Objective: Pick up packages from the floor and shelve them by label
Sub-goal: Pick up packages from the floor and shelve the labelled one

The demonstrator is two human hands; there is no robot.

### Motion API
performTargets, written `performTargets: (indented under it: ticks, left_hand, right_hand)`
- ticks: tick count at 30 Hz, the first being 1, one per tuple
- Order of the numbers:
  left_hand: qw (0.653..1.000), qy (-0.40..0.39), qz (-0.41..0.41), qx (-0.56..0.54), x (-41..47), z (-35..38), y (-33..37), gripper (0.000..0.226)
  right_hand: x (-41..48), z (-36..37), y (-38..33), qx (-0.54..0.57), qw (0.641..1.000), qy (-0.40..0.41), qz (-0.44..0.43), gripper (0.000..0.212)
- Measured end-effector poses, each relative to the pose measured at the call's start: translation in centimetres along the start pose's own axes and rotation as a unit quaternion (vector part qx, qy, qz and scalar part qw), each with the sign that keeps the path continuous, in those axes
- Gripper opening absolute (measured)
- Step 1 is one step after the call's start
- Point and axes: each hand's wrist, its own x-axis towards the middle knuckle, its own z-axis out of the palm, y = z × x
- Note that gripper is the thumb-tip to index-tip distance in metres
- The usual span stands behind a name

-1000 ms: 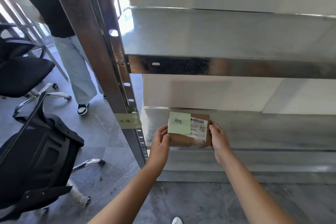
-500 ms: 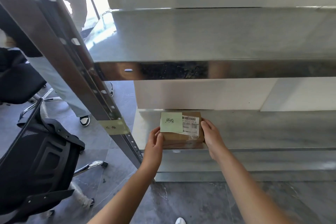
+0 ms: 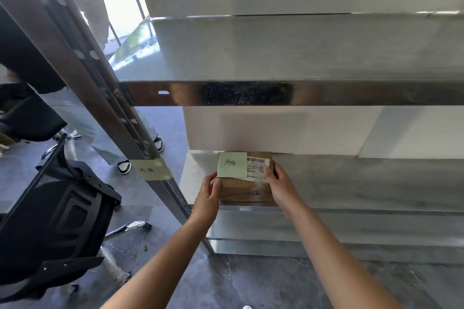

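Observation:
A small brown cardboard package [image 3: 247, 189] lies on the lower metal shelf [image 3: 351, 183] near its left end, its far edge against the white wall. On top it carries a green handwritten note [image 3: 232, 164] and a white barcode label [image 3: 256, 167]. My left hand [image 3: 209, 196] grips the package's left side. My right hand [image 3: 280, 186] holds its right side with the thumb on the barcode label. A matching green tag [image 3: 153, 169] with handwriting is taped to the shelf's left upright post [image 3: 82, 78].
An upper metal shelf [image 3: 276, 57] overhangs the lower one. A black office chair [image 3: 57, 216] stands at the left on the grey tiled floor [image 3: 251, 283]. Another person's legs and shoes [image 3: 124, 166] are behind the post.
The package has slid further back onto the lower shelf, with both hands still on it. My view has shifted closer and slightly left.

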Motion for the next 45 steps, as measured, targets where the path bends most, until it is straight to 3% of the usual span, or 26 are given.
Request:
performTargets:
  ticks: [7, 15, 22, 26, 29, 34, 40, 45]
  left_hand:
    - [0.999, -0.003, -0.033, -0.014, 0.5, 0.0, 0.3, 0.024]
    - [0.997, -0.009, -0.066, -0.037, 0.4, -0.8, 1.5, 0.027]
    - [0.997, -0.024, -0.071, 0.005, -1.6, -1.9, 1.7, 0.039]
    - [0.997, -0.015, -0.069, 0.031, -3.9, -1.7, 1.2, 0.038]
    - [0.996, -0.007, -0.071, 0.060, -5.6, -1.3, 0.3, 0.040]
    - [0.992, -0.058, -0.082, 0.076, -8.5, 0.7, -1.5, 0.042]
    - [0.982, -0.128, 0.042, 0.133, -13.3, 4.8, -0.5, 0.046]
    - [0.923, -0.208, 0.226, 0.231, -17.1, 10.5, 1.3, 0.051]
  right_hand:
    - [0.0, 0.6, -0.2, -0.108, 0.993, 0.040, -0.028, 0.035]
    - [-1.4, 1.3, -0.6, -0.074, 0.994, 0.076, -0.003, 0.033]
    - [-5.0, 1.9, -0.6, -0.094, 0.990, 0.097, 0.028, 0.045]
    - [-7.4, 2.0, 0.0, -0.107, 0.986, 0.124, 0.035, 0.039]
    - [-9.8, 1.7, 0.7, -0.105, 0.986, 0.121, 0.036, 0.052]
    - [-13.8, 0.7, 2.4, -0.119, 0.981, 0.152, 0.033, 0.052]
    - [-17.3, -2.4, 5.0, -0.129, 0.966, 0.223, 0.015, 0.047]
    - [-21.1, -6.9, 7.4, -0.149, 0.950, 0.273, -0.024, 0.048]
